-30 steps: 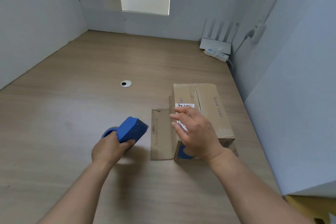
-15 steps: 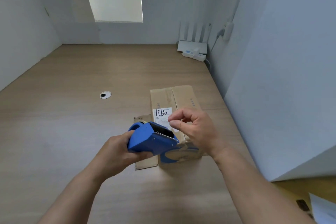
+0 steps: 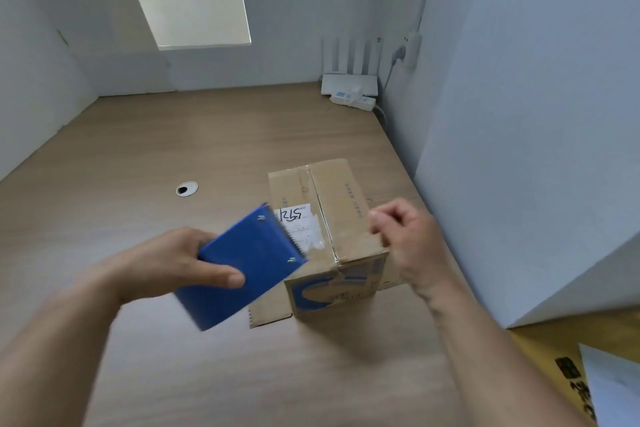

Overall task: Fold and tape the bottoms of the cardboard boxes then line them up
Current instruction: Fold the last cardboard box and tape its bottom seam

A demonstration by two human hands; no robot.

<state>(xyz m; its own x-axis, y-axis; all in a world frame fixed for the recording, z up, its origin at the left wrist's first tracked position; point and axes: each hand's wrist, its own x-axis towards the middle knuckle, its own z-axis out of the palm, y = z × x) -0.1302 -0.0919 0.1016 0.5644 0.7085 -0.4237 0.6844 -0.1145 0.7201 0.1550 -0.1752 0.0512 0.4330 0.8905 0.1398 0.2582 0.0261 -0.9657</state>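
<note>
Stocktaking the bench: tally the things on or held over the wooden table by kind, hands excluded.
Brown cardboard box: 1
Blue plastic tape dispenser: 1
White router with upright antennas: 1
White power strip: 1
Total: 4

left hand (image 3: 166,263) gripping blue tape dispenser (image 3: 242,274) over cardboard box (image 3: 343,204), right hand (image 3: 412,243) curled by box's right edge

An office-style workstation is shown, apparently used for packing. A wide desk (image 3: 138,156) of wood-grain laminate is enclosed on three sides by plain pale partition panels (image 3: 519,114), and a round cable grommet (image 3: 187,188) is set into its top. In the far right corner a white router (image 3: 349,83) with upright antennas and a power strip (image 3: 356,101) are placed, and a labelled cardboard box (image 3: 339,204) is stood on the desk
</note>
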